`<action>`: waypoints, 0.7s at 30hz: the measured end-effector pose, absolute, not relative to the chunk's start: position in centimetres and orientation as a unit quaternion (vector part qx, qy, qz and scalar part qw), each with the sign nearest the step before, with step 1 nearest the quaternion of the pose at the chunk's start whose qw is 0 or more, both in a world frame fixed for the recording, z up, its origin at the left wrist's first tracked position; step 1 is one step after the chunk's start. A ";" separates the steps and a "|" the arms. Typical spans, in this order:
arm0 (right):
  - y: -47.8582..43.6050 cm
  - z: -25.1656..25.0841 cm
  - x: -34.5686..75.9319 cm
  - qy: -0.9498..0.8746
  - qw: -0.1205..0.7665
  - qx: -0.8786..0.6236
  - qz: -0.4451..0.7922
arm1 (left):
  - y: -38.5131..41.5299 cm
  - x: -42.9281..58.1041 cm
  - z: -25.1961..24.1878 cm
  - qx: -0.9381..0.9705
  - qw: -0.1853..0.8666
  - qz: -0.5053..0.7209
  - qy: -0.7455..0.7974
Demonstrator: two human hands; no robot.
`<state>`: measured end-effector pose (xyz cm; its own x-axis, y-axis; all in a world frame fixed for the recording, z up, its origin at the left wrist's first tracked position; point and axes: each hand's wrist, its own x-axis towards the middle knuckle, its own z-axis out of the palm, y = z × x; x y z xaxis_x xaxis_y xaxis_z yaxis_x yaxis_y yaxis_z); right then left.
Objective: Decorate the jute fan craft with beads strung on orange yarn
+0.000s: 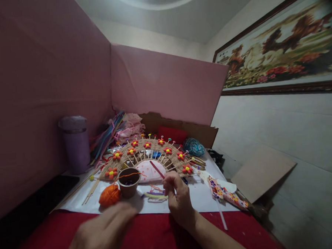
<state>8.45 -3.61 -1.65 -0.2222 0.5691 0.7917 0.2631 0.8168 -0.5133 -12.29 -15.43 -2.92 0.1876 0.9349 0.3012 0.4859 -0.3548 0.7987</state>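
My right hand [179,198] is closed in a pinch around the lower end of a thin dark red strip [156,169], which slants up to the left. I cannot make out its material. My left hand [102,232] is smeared by motion at the lower left, below an orange yarn ball [109,195], and its fingers do not show clearly. Beside the ball stands a brown cup [129,187] with an orange strand across its rim. Behind the cup rises a woven arch [153,143] decorated with red and orange flowers with yellow centres.
A purple tumbler [76,147] stands at the left, near coloured strips [107,138]. Blue yarn [194,146] lies at the back right. A flower-patterned piece [223,192] and a translucent stick [222,214] rest on the right. White paper [198,202] covers part of the red cloth [149,237].
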 end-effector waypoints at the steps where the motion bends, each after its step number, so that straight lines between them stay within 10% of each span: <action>1: -3.6 -1.6 8.5 -0.767 0.565 -0.274 0.134 | -14.2 -12.4 -1.8 0.710 0.249 0.417 0.509; 7: -3.4 -1.5 8.6 -0.766 0.571 -0.270 0.122 | -9.2 -11.4 1.0 0.770 -0.118 0.193 0.597; 21: -2.2 -2.1 8.3 -0.739 0.549 -0.359 0.157 | -6.8 -11.3 2.2 0.774 -0.193 0.125 0.589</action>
<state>8.29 -2.17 -2.07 -0.1403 0.7021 0.6982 0.3582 0.6934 -0.6252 -11.26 -6.76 2.18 0.2744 0.8643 0.4216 0.9610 -0.2309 -0.1521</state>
